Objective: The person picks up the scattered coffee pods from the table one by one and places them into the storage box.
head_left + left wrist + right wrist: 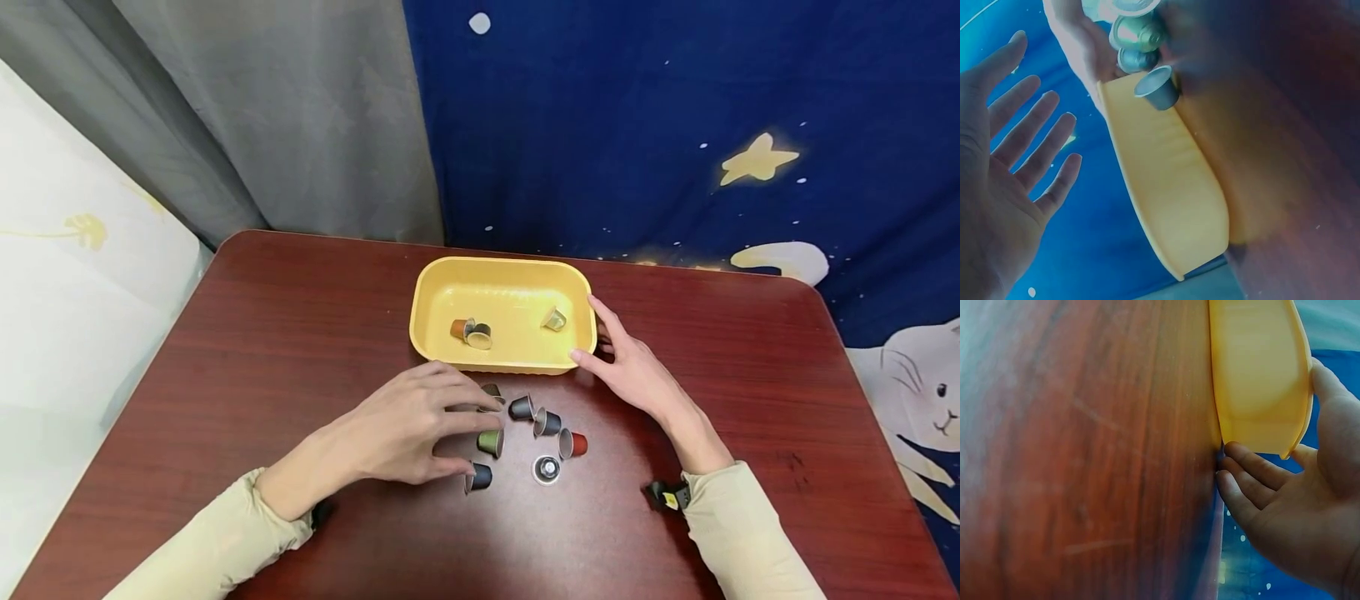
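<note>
With fingers spread and nothing between them, my left hand [420, 422] hovers over the left part of a group of coffee capsules on the table. Near its fingertips are a green capsule [490, 442], a dark blue capsule [480, 477] and a partly hidden dark capsule [491, 392]. My right hand [633, 371] grips the near right corner of a yellow plastic basin [502, 365], thumb on the rim and fingers against the outer end wall. Inside the basin lie an orange-brown capsule [458, 328], a black capsule [480, 335] and a pale gold capsule [555, 319].
Farther right on the table [315, 333] lie two dark grey-blue capsules, one of them this capsule [548, 422], a red capsule [576, 443] and an upright silver-rimmed capsule [547, 469]. A blue curtain [637, 125] and a grey curtain [315, 125] hang behind the table.
</note>
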`<state>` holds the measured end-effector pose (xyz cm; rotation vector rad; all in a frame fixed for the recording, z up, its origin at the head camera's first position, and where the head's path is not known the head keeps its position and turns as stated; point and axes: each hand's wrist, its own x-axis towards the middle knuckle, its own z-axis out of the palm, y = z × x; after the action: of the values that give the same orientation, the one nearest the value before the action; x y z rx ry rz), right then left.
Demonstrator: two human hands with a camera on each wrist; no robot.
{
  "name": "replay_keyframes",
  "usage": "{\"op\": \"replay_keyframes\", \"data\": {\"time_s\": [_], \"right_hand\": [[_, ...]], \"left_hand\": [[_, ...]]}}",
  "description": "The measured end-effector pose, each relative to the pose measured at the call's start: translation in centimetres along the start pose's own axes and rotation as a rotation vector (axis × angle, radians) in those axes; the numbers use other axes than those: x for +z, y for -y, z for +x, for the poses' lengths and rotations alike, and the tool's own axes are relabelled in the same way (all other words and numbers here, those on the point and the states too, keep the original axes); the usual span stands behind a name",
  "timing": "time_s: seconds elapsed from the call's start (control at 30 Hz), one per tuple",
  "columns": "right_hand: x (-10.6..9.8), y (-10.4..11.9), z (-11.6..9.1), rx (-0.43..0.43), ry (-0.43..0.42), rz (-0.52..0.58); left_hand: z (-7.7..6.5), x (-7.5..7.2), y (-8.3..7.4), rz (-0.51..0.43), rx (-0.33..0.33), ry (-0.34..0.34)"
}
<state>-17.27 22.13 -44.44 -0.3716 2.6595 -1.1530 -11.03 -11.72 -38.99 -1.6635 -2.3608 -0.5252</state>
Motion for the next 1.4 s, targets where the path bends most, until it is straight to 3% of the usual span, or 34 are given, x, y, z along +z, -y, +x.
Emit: {"op": "replay_keyframes", "data": {"time_s": [0.4, 0.57, 0.93, 1.1, 1.4], "right_hand": [[0.0, -0.1, 0.0, 0.004, 0.001, -0.003], [-0.1, -0.1, 0.0, 0.001, -0.003, -0.007], [-0.1, 0.0, 0.0, 0.005, -0.004, -0.009], [-0.1, 0.0, 0.0, 0.010, -0.003, -0.016], [-0.1, 0.1, 0.0, 0.014, 0.000, -0.012]], "left_hand": [[-1.0, 2.0, -1.1, -0.065, -0.023, 0.029], [-1.3, 2.7, -1.4, -0.055, -0.003, 0.020], [-2.1, 3.2, -1.4, -0.068, -0.051, 0.052], [-2.4, 3.5, -1.4, -0.065, -0.033, 0.059], [-2.5, 4.2, -1.6, -0.053, -0.041, 0.130]]}}
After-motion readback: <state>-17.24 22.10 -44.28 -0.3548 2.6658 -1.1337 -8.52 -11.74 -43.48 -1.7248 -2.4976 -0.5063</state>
